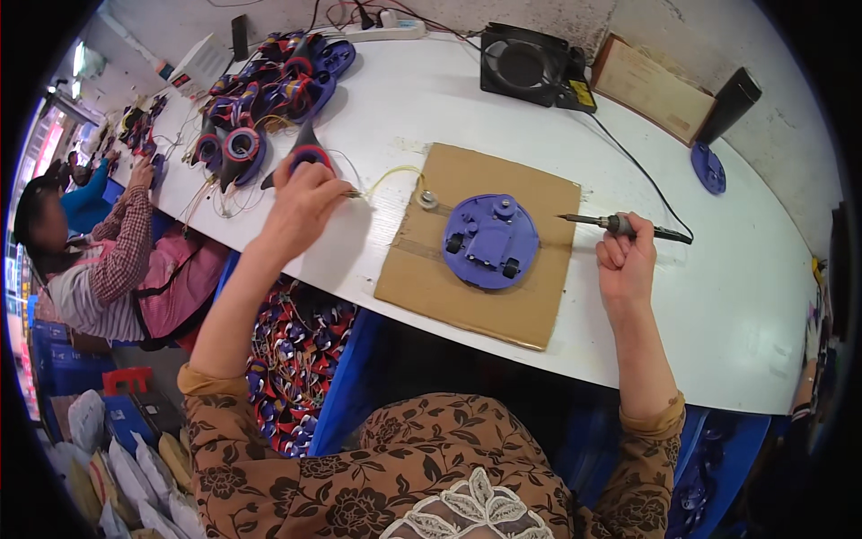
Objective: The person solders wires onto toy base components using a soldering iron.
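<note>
My left hand (310, 202) is closed with thin wires (357, 193) at its fingertips, against a dark part with a red ring (307, 148); whether it grips that part too is unclear. A yellow wire (395, 172) runs from there to a small round metal piece (428, 198) on a cardboard sheet (480, 323). A round purple plastic base (476, 220) with two small black wheels lies on the cardboard. My right hand (628, 251) holds a soldering iron (600, 221), its tip pointing left, just right of the base.
Piled toy parts (242, 157) cover the table's (736, 305) back left; a black fan (525, 67) and purple piece (708, 169) lie behind. A blue bin (346, 386) of parts is below the front edge. Co-workers (108, 269) sit at left; someone's arm (808, 368) shows far right.
</note>
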`<action>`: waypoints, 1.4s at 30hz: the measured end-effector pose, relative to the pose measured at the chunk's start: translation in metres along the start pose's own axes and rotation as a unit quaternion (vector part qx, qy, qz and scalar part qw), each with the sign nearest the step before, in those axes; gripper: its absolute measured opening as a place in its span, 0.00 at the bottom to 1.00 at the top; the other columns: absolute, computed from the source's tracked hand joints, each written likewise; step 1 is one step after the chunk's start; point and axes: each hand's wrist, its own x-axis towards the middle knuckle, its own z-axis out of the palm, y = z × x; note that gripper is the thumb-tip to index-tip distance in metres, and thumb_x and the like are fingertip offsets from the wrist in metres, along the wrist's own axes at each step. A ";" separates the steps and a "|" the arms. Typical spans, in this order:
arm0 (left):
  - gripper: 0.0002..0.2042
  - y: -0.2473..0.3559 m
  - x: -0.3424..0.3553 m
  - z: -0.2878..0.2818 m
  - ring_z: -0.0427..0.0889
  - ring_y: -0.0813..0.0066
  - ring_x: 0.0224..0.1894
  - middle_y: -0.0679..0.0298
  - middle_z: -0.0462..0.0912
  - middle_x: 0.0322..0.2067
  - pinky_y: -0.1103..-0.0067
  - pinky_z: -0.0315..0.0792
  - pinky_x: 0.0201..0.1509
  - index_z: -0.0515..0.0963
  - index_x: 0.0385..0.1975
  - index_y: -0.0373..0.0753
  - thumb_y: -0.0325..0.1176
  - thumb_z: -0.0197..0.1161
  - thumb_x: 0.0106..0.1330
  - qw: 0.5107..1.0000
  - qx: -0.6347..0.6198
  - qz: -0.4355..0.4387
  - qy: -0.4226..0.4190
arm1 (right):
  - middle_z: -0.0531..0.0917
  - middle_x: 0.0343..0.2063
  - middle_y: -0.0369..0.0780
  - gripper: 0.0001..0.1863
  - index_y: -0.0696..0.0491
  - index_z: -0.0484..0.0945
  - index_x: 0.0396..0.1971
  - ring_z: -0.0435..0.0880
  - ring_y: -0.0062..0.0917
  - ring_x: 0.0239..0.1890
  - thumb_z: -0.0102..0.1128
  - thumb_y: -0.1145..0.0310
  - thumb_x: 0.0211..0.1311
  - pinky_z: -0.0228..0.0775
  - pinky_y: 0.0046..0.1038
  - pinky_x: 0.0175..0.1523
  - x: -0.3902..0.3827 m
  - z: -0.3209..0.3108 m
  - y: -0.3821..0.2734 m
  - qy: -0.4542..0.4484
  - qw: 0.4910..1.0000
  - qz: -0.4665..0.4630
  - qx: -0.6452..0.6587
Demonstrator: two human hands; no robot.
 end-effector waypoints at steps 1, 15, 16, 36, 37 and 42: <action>0.06 0.009 -0.002 0.001 0.71 0.68 0.36 0.63 0.73 0.27 0.69 0.56 0.51 0.77 0.28 0.41 0.24 0.60 0.50 0.999 -0.030 0.003 0.028 | 0.59 0.09 0.29 0.09 0.56 0.69 0.23 0.51 0.12 0.09 0.49 0.67 0.57 0.41 0.17 0.15 -0.002 0.000 0.001 -0.005 1.000 0.005 0.001; 0.15 0.040 -0.019 0.008 0.63 0.62 0.56 0.65 0.69 0.50 0.58 0.48 0.62 0.74 0.37 0.42 0.25 0.60 0.46 0.988 0.013 -0.121 0.091 | 0.57 0.09 0.29 0.09 0.56 0.68 0.22 0.50 0.12 0.09 0.50 0.68 0.56 0.41 0.17 0.15 -0.001 0.000 0.002 0.000 1.000 -0.004 -0.006; 0.14 0.029 -0.022 0.012 0.61 0.62 0.58 0.65 0.68 0.52 0.57 0.46 0.63 0.74 0.36 0.43 0.24 0.59 0.47 0.992 0.017 -0.104 0.074 | 0.57 0.09 0.29 0.09 0.56 0.68 0.21 0.50 0.12 0.09 0.50 0.68 0.56 0.41 0.17 0.15 -0.001 0.000 0.001 0.004 1.000 0.000 -0.005; 0.20 -0.092 0.169 0.098 0.71 0.49 0.49 0.46 0.69 0.49 0.67 0.67 0.52 0.72 0.37 0.27 0.40 0.61 0.54 0.886 -0.054 -0.458 -0.049 | 0.58 0.09 0.29 0.09 0.56 0.69 0.22 0.51 0.13 0.09 0.50 0.67 0.56 0.41 0.18 0.15 0.001 0.001 0.001 0.004 1.000 0.001 -0.006; 0.19 -0.097 0.170 0.104 0.72 0.51 0.49 0.47 0.71 0.47 0.67 0.67 0.51 0.73 0.37 0.28 0.40 0.60 0.55 0.873 -0.044 -0.486 0.006 | 0.58 0.09 0.29 0.09 0.56 0.69 0.22 0.51 0.13 0.09 0.50 0.67 0.56 0.41 0.18 0.15 0.000 0.002 0.001 0.004 1.000 -0.007 -0.005; 0.15 -0.107 0.165 0.120 0.77 0.56 0.43 0.49 0.78 0.37 0.69 0.70 0.49 0.75 0.36 0.32 0.38 0.56 0.57 0.861 -0.030 -0.506 0.037 | 0.59 0.09 0.29 0.07 0.54 0.69 0.21 0.51 0.13 0.09 0.50 0.68 0.55 0.41 0.18 0.15 -0.003 0.000 -0.002 0.019 1.000 0.004 -0.008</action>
